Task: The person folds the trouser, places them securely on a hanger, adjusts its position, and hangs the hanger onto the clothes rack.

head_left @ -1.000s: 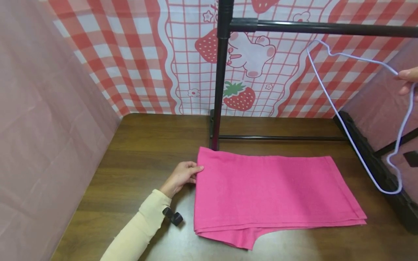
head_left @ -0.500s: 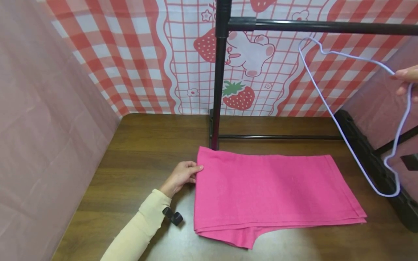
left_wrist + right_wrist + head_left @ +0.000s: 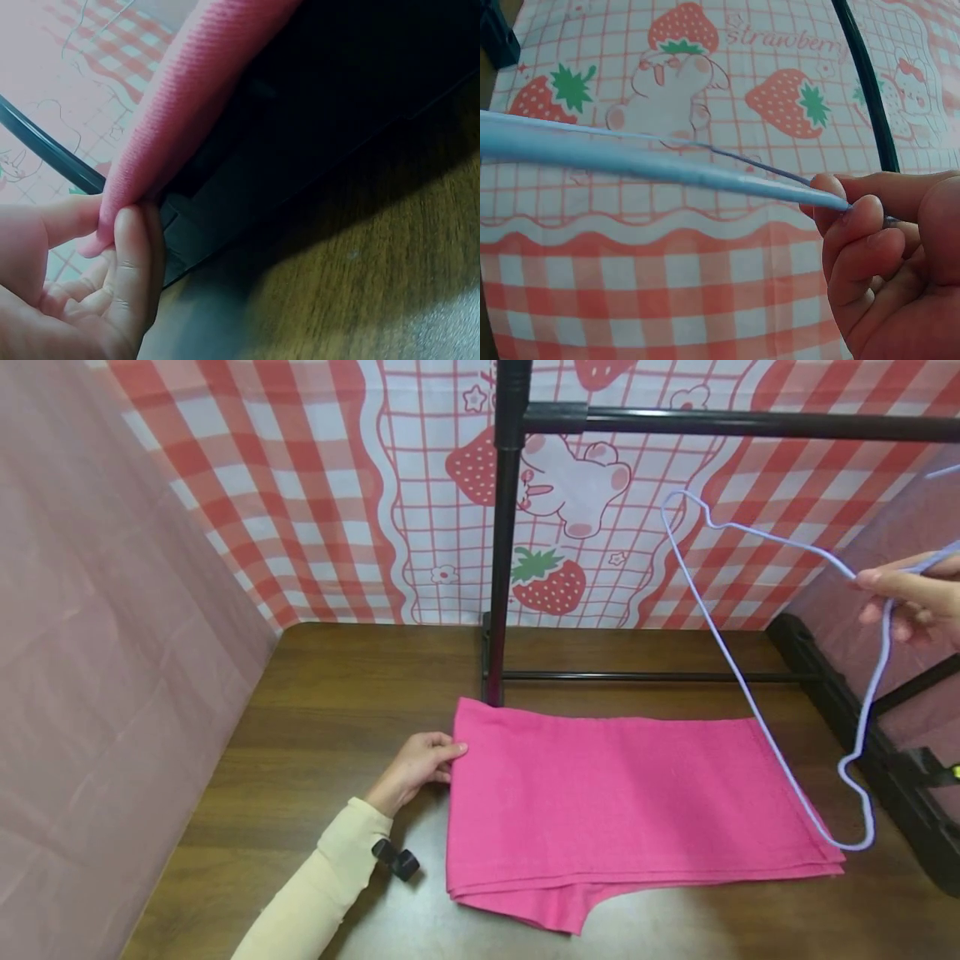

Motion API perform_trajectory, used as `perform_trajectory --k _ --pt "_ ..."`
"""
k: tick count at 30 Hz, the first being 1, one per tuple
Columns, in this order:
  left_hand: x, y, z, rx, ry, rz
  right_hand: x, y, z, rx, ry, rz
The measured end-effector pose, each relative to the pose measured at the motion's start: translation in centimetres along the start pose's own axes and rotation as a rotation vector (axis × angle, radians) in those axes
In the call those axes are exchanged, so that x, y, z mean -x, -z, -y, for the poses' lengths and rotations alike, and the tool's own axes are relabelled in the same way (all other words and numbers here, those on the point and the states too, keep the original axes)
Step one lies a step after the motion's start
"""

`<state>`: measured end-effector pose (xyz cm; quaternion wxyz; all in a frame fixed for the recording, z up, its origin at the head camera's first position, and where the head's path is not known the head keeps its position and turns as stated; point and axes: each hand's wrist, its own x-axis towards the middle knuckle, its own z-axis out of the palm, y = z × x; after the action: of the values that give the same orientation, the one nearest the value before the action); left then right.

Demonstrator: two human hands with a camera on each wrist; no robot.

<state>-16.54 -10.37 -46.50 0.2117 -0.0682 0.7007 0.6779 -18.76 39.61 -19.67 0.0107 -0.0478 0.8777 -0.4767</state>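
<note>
Folded pink shorts (image 3: 622, 793) lie flat on the wooden table, with a pointed crotch section showing at the lower left. My left hand (image 3: 422, 764) pinches their left edge between thumb and fingers, and in the left wrist view the pink cloth (image 3: 176, 105) rises from that grip. A thin lavender clothes hanger (image 3: 720, 643) hangs tilted from my right hand (image 3: 918, 597), its lower end overlapping the right edge of the shorts in the head view. In the right wrist view the thumb and fingertips pinch the hanger wire (image 3: 667, 172).
Behind the shorts stands a black garment rack, with an upright post (image 3: 505, 560), a top bar (image 3: 712, 422) and a low crossbar (image 3: 637, 677). Its black foot (image 3: 847, 718) lies to the right. A strawberry-print cloth (image 3: 315, 527) covers the back; a plain pinkish cloth (image 3: 112, 652) hangs at left.
My right hand has come left and down with the hanger, whose lower end now overlaps the right side of the shorts. The left hand and the shorts have stayed put.
</note>
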Motion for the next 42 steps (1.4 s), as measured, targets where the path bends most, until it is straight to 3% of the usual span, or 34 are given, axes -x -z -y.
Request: perform_trajectory --k 3,5,6,10,13,15,20,22,31,42 --pt "0.1 0.1 0.0 -0.014 0.001 0.031 1.0 -1.8 -0.3 -0.114 0.084 -0.07" --pt "0.3 0.1 0.0 -0.025 0.0 0.058 1.5 -2.9 -0.5 -0.104 0.123 -0.085" --pt "0.3 0.2 -0.1 -0.031 0.0 0.07 1.8 -3.5 -0.4 -0.046 0.114 -0.106" --pt "0.6 0.3 -0.3 -0.051 -0.003 0.104 2.8 -5.7 -0.5 0.016 0.065 -0.141" --pt "0.7 0.4 -0.4 -0.058 -0.008 0.115 3.2 -7.5 -0.8 -0.011 0.04 -0.147" --pt "0.7 0.4 -0.4 -0.054 -0.007 0.118 3.5 -8.8 -1.2 -0.084 0.032 -0.13" --pt "0.7 0.4 -0.3 -0.038 -0.005 0.109 3.9 -11.9 -2.8 -0.382 0.037 -0.051" --pt "0.7 0.3 -0.3 -0.035 -0.008 0.106 4.1 -13.2 -3.4 -0.42 0.047 -0.036" --pt "0.7 0.5 0.0 -0.031 -0.016 0.103 4.6 -19.1 -3.8 -0.413 0.066 -0.066" --pt "0.7 0.5 0.0 -0.029 -0.021 0.107 4.9 -24.9 -3.7 -0.316 -0.086 0.009"
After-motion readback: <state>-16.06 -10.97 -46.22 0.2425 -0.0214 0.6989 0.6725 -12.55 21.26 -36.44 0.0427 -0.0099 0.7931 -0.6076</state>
